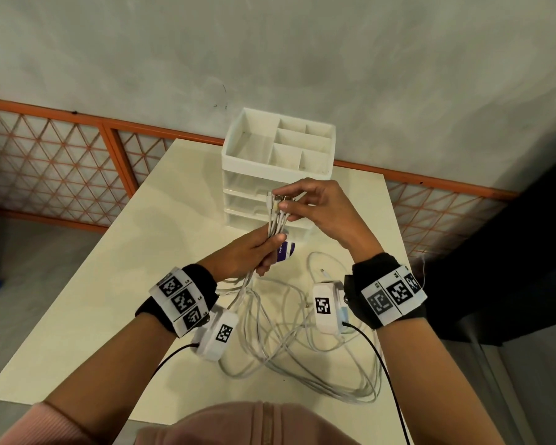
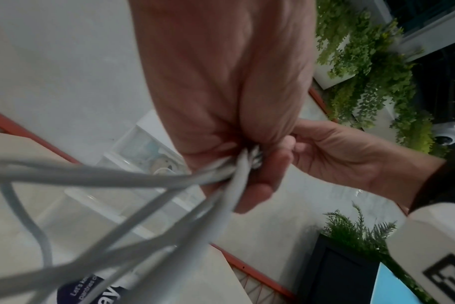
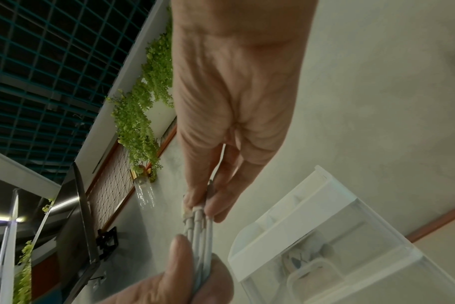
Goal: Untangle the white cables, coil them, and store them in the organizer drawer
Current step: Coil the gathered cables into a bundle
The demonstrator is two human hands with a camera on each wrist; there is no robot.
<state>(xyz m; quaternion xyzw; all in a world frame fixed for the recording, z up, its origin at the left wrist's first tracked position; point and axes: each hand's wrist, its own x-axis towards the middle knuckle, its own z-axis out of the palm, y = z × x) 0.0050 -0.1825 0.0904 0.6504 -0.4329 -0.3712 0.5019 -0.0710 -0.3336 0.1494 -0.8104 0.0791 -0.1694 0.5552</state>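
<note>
Several white cables (image 1: 289,335) lie tangled in loose loops on the cream table (image 1: 116,297) between my wrists. My left hand (image 1: 257,252) grips a bundle of their strands (image 2: 221,170) and holds it upright above the table. My right hand (image 1: 305,200) pinches the plug ends (image 1: 276,200) at the top of that bundle (image 3: 198,214), thumb and fingers round the connectors. Behind the hands stands the white organizer (image 1: 278,146) with compartments on top and clear drawers (image 3: 325,259) below, all pushed in.
A purple-and-white round item (image 1: 286,250) lies on the table just behind my left hand. One loose plug end (image 1: 325,273) rests near my right wrist. An orange lattice railing (image 1: 61,168) runs behind the table, whose edges fall away left and right.
</note>
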